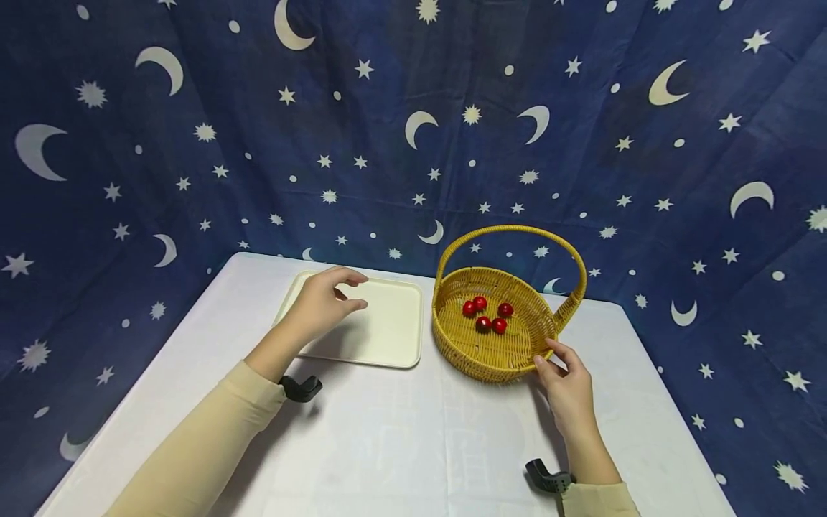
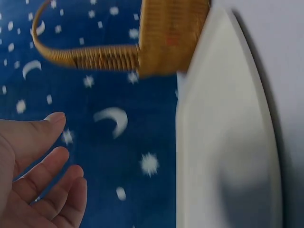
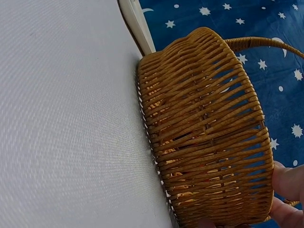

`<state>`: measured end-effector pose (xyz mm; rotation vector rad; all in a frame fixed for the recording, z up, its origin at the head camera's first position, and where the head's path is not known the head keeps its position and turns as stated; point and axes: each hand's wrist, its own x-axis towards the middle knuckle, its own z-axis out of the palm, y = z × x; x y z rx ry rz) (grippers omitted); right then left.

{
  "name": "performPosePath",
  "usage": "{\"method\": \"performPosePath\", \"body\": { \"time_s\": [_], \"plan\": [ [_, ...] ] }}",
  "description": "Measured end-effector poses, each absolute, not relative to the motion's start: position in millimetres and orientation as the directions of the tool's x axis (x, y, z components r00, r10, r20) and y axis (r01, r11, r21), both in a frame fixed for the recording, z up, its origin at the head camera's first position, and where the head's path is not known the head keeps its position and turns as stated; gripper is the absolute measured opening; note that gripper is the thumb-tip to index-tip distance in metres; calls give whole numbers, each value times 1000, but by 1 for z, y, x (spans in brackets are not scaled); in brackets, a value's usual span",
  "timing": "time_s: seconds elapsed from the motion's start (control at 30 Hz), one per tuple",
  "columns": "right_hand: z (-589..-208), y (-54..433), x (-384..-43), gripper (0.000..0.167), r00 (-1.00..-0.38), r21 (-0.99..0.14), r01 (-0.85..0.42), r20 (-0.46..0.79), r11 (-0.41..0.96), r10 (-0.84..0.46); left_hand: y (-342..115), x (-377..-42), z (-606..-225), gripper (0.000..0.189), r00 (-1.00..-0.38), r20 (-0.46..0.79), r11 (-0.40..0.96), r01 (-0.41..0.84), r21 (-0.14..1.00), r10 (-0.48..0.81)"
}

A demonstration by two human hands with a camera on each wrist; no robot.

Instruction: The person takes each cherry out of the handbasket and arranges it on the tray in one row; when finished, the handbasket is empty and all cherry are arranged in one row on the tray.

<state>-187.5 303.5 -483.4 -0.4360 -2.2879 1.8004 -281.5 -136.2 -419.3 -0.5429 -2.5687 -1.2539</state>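
A yellow wicker basket (image 1: pixel 474 352) with a tall hoop handle stands on the table, several small shiny red fruits (image 1: pixel 483 324) lying on its bottom. My right hand (image 1: pixel 570 384) pinches the basket's near right rim between thumb and fingers. In the right wrist view the woven side of the basket (image 3: pixel 204 128) fills the middle, with the fingertips at its rim. My left hand (image 1: pixel 326 301) hovers over a cream rectangular tray (image 1: pixel 394 323), thumb and fingers apart and nothing between them. The left wrist view shows the same hand (image 2: pixel 42 175) beside the tray's edge.
A white cloth (image 1: pixel 388 445) covers the table. Behind it hangs a dark blue curtain (image 1: pixel 381 129) with moons and stars. The tray lies just left of the basket, a narrow gap between them, and the basket's handle (image 1: pixel 510 228) arches high above its bowl.
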Motion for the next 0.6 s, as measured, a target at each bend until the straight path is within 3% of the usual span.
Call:
{"method": "performPosePath", "body": {
  "time_s": [0.17,0.4,0.6],
  "plan": [
    [-483,304,-188,52,-939,-972,105,-27,211,344,-99,-277,-409,40,-873,367,496,485,720,320],
    [-483,304,-188,52,-938,-975,103,-29,199,345,-38,-276,-400,38,-779,374,409,596,691,504],
    [-484,305,-188,53,-935,-965,107,-16,240,353,14,-277,-401,38,-733,291,443,627,641,615]
  ]
}}
